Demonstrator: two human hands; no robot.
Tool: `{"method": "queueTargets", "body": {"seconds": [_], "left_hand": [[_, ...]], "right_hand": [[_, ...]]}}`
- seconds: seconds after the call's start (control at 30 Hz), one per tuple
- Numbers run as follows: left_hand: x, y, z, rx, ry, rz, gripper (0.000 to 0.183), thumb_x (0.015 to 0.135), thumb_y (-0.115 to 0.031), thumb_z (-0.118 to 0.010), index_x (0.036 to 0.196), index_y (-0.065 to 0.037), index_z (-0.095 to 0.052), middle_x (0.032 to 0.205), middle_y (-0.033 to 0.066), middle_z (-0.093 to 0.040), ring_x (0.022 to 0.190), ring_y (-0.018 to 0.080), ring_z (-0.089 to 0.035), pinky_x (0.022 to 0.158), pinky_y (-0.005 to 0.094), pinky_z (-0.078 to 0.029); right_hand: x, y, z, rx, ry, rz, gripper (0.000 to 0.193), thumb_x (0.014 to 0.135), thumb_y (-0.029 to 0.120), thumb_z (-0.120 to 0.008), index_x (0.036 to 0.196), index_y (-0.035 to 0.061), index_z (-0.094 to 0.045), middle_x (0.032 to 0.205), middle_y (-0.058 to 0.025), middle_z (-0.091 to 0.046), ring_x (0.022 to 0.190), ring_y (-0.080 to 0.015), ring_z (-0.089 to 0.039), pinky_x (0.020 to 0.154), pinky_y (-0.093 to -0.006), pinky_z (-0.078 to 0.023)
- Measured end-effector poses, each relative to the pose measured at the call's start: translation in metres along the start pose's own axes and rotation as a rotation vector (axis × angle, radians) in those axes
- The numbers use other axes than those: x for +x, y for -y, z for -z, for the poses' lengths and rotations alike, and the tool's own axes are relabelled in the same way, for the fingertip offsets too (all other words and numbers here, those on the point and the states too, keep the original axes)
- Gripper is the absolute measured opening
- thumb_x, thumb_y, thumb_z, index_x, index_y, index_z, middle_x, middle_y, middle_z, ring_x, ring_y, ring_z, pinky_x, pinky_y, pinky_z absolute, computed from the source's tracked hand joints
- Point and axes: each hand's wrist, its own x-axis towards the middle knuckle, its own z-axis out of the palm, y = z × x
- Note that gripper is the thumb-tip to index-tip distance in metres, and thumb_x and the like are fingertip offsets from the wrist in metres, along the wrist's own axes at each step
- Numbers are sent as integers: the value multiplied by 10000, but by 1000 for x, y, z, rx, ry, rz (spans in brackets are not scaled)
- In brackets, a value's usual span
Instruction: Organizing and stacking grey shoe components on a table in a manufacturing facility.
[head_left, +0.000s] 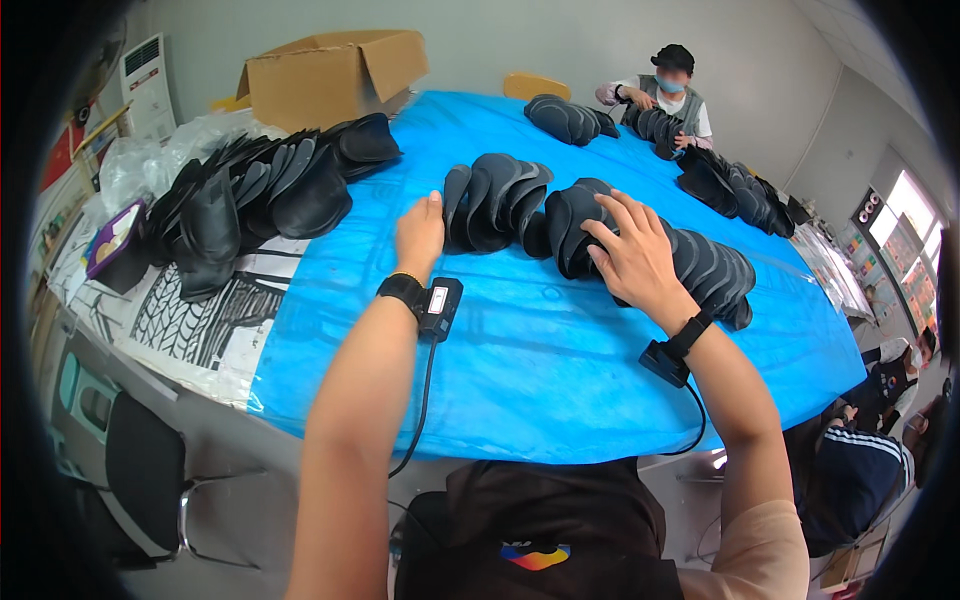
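A row of black, curved, insole-like pieces [490, 205] stands on edge, overlapping, in front of me on the blue-covered table [500, 360]. My left hand [420, 235] is upright at this row's left end, fingers held straight and partly hidden from view. Just to the right, a second row of the same black pieces [710, 270] leans across the table. Over its near left end lies my right hand [640, 250], fingers spread and resting on the pieces without wrapping round them. Each wrist carries a strapped black device with a cable.
A large heap of black pieces [300, 190] lies at the left, beside a purple-rimmed bin [115, 240] and clear plastic. Behind it stands an open cardboard box [330, 80]. Across the table a masked person [670, 100] handles similar rows. Chairs [145, 470] are at lower left; people sit at right.
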Motion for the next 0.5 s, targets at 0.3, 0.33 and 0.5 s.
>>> {"method": "queueTargets", "body": {"seconds": [0.3, 0.33, 0.5], "left_hand": [[2, 11, -8, 23, -86, -69, 539, 1011, -412, -352, 852, 23, -626, 753, 165, -635, 702, 299, -589, 657, 394, -435], [3, 11, -7, 26, -87, -69, 539, 1011, -412, -352, 852, 23, -626, 753, 165, -635, 702, 299, -589, 657, 394, -435], [1, 7, -6, 24, -67, -66, 542, 1016, -407, -340, 845, 24, -621, 747, 154, -635, 691, 276, -584, 652, 389, -434]], "right_hand": [[20, 7, -14, 23, 11, 85, 250, 861, 283, -592, 970, 74, -676, 1269, -131, -532, 1274, -317, -413, 1024, -487, -352], [22, 8, -14, 20, 13, 87, 239, 855, 272, -599, 950, 68, -679, 1257, -131, -539, 1269, -316, -419, 1023, -481, -355], [19, 3, -20, 20, -14, 94, 199, 838, 235, -621, 934, 73, -685, 1203, -130, -573, 1243, -314, -448, 1009, -457, -370]]}}
